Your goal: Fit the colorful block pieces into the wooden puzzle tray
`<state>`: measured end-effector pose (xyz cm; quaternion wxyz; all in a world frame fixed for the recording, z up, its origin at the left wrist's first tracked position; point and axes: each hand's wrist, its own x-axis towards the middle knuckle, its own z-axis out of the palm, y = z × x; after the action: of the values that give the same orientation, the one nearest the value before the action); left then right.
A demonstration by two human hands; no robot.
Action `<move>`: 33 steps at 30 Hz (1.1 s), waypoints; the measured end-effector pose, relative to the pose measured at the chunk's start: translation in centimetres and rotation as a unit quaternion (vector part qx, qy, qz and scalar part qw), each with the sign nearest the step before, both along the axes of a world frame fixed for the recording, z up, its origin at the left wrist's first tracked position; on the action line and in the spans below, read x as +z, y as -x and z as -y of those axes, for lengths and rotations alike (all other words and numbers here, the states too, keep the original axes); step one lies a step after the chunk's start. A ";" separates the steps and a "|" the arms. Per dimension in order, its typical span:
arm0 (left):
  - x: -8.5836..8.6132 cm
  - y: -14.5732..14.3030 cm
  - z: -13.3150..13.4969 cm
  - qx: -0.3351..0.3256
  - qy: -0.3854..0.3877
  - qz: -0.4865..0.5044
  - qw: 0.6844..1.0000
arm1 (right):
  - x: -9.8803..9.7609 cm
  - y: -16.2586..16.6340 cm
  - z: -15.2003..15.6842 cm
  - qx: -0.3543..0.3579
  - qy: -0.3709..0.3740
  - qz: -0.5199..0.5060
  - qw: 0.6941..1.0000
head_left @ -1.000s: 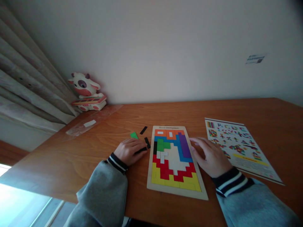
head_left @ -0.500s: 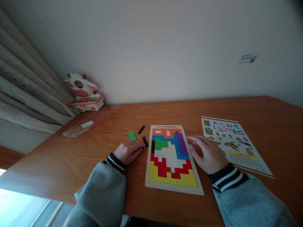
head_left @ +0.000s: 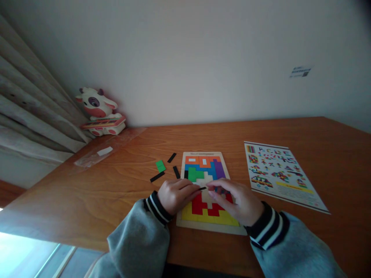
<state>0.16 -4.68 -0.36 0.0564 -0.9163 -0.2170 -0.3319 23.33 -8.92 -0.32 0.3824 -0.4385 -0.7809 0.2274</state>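
Note:
A wooden puzzle board [head_left: 208, 228] lies flat on the table, partly filled with coloured block pieces, and bare wood shows in its middle. Over that middle, my left hand [head_left: 176, 195] pinches a thin black puzzle piece [head_left: 203, 188] at its left end. My right hand [head_left: 236, 199] meets the same piece from the right, with thumb and index finger closed at its other end. Both hands cover parts of the red, white and blue pieces below. Left of the board lie a green square piece [head_left: 160, 166] and black strip pieces [head_left: 171, 157], one touching or nearly touching the green one.
A printed pattern sheet [head_left: 282, 177] lies to the right of the board. At the back left a toy cow with a keyboard [head_left: 100, 112] stands by the wall, with clear plastic wrapping [head_left: 95, 158] in front of it. A curtain [head_left: 34, 100] hangs at the left.
My left hand has moved right, from beside the board to over it, carrying a black piece. My right hand has come left from the board's right edge to meet it. Another black strip is now uncovered.

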 end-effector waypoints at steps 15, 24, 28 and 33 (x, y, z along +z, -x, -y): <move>-0.4 -1.9 0.8 -0.060 0.067 0.034 0.995 | -0.8 -2.2 0.7 -0.027 0.012 0.021 0.999; -0.6 -2.0 0.8 -0.057 0.068 0.025 0.996 | -1.9 -2.6 0.2 -0.005 -0.063 0.078 0.995; -0.5 -2.0 0.8 -0.046 0.074 0.018 0.996 | -2.3 -2.2 0.2 -0.006 -0.072 0.082 0.994; -0.2 -1.7 1.1 -0.041 0.094 -0.053 0.993 | -2.7 -2.0 0.3 -0.003 -0.082 0.100 0.992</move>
<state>1.91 -5.80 -0.59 -0.0326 -0.9419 -0.2063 -0.2632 25.31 -9.20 -3.05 0.3375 -0.4290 -0.8298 0.1162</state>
